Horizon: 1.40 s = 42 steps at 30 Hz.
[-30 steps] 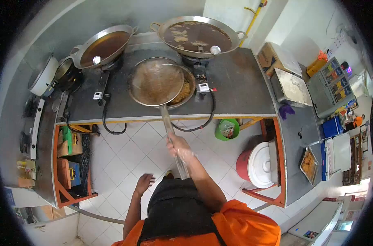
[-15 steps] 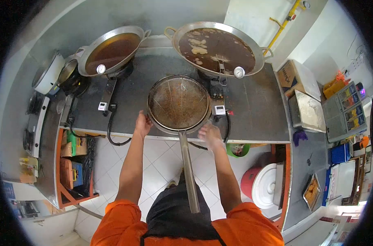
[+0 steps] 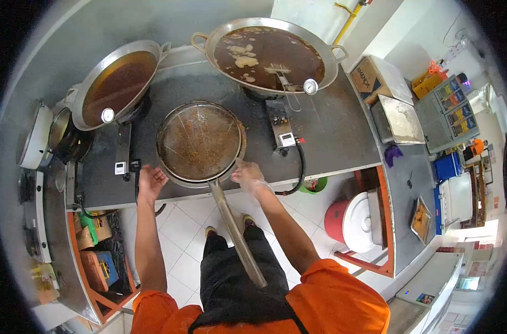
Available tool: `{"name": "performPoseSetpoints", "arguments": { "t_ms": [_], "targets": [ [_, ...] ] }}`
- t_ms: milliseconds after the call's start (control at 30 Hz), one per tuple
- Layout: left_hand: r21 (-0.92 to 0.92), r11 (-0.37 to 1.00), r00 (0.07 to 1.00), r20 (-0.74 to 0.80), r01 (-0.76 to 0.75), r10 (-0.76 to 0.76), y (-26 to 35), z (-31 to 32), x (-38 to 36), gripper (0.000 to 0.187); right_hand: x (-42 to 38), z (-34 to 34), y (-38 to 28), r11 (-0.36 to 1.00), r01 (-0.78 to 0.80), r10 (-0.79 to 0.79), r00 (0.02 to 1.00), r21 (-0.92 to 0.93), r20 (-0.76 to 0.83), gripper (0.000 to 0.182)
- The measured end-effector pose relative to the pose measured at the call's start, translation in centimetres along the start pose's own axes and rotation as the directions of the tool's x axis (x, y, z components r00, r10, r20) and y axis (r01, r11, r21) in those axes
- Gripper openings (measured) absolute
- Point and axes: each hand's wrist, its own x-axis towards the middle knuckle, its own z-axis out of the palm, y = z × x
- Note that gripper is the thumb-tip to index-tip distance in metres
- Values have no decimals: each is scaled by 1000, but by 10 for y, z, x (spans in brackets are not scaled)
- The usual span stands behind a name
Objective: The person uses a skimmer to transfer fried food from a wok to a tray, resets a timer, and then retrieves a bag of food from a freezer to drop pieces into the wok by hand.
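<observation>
A large round mesh strainer [image 3: 199, 142] with a long metal handle [image 3: 237, 236] rests over a metal basin [image 3: 241, 146] near the counter's front edge. Its mesh is dotted with brown crumbs, and the handle reaches out over the edge toward my apron. My left hand [image 3: 152, 181] is beside the basin's lower left rim, fingers apart and loosely bent. On the other side, my right hand [image 3: 249, 175], in a clear plastic glove, has its fingers curled at the basin's rim. What lies inside the basin is hidden under the strainer.
Behind stand two wide pans of dark oil, a left pan [image 3: 120, 83] and a right pan [image 3: 270, 58] with pale pieces frying and a wire skimmer [image 3: 284, 83]. Thermometers clip to both. A carton [image 3: 369, 78], a metal container [image 3: 401, 119] and a red bucket [image 3: 337, 220] are at right.
My view has turned, so the strainer and pans appear farther left. My left hand has come slightly off the basin's rim. The right hand has moved in to the rim, its fingers now curled.
</observation>
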Motion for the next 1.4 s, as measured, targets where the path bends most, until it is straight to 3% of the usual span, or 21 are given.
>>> {"name": "performPoseSetpoints", "arguments": {
  "t_ms": [167, 233, 267, 333, 400, 433, 467, 500, 533, 633, 700, 733, 767, 867, 900, 967, 1067, 1167, 1300, 1333, 1400],
  "targets": [
    [-2, 1000, 985, 170, 21, -20, 30, -62, 38, 43, -3, 50, -60, 995, 86, -87, 996, -40, -25, 45],
    [-16, 994, 993, 57, -105, 106, 39, -53, 5, 48, -11, 63, -98, 802, -247, 312, 950, 543, -29, 47],
    [-1, 995, 995, -25, -98, 98, 37, -61, -5, 50, -17, 59, -106, 806, -257, 323, 946, 533, -32, 47],
    [-112, 978, 976, 108, -177, 189, 5, -111, -15, 44, -30, 25, -122, 946, -320, 324, 934, 48, -153, 46],
    [-77, 978, 979, 49, -195, 199, -28, -108, -81, 32, -49, -32, -142, 970, -202, 136, 912, -136, -386, 47],
    [-152, 979, 983, 106, -136, 153, -59, -119, -107, 29, -47, -81, -141, 673, -39, -312, 890, -738, -332, 51],
    [-55, 996, 986, 146, -69, 76, -83, -103, -137, 25, -60, -91, -190, 931, -181, -60, 779, -316, -625, 51],
    [41, 999, 978, 209, -18, 9, -102, -76, -169, 26, -55, -120, -216, 918, -175, -114, 742, -355, -661, 55],
    [-44, 990, 948, 298, 134, -115, -111, -48, -187, 27, -49, -139, -240, 978, -159, 23, 729, -136, -684, 61],
    [-158, 824, 799, 396, 544, -452, -114, 36, -243, 41, -33, -125, -326, 958, -282, 215, 819, -47, -531, 68],
    [-160, 863, 832, 397, 479, -388, -131, 35, -244, 37, -23, -103, -361, 878, -321, 214, 926, -354, -311, 58],
    [-138, 892, 847, 404, 430, -346, -137, 35, -245, 34, 13, -135, -347, 895, -338, 322, 941, -292, -103, 33],
    [-151, 897, 856, 398, 416, -330, -138, 34, -249, 34, 33, -146, -360, 897, -327, 316, 945, -298, -85, 33],
    [-6, 965, 944, 209, 261, -254, -136, 27, -260, 25, 94, -172, -384, 504, -191, 383, 924, -842, 20, 20],
    [-12, 969, 949, 203, 247, -239, -136, 27, -265, 25, 123, -185, -376, 70, -100, 296, 952, -992, -75, 20],
    [52, 988, 977, 151, 145, -151, -135, 31, -273, 26, 153, -192, -370, -385, -44, 154, 982, -922, -111, 20],
    [135, 984, 986, 107, 112, -127, -134, 35, -285, 29, 194, -240, -336, -501, 125, -172, 955, -856, 240, 23],
    [110, 993, 996, 82, -30, 21, -142, 44, -298, 30, 113, -211, -389, -593, 68, -231, 940, -802, 250, 22],
    [123, 991, 997, 51, -58, 52, -146, 52, -312, 30, 97, -263, -398, -668, 8, -338, 888, -744, 313, 20],
    [118, 991, 998, 9, -59, 58, -146, 54, -318, 29, 92, -288, -394, -701, -12, -447, 786, -713, 427, 18],
    [93, 994, 998, -34, -53, 56, -153, 47, -326, 29, 107, -335, -393, -622, -33, -467, 817, -782, 338, 19]
  ]
}}
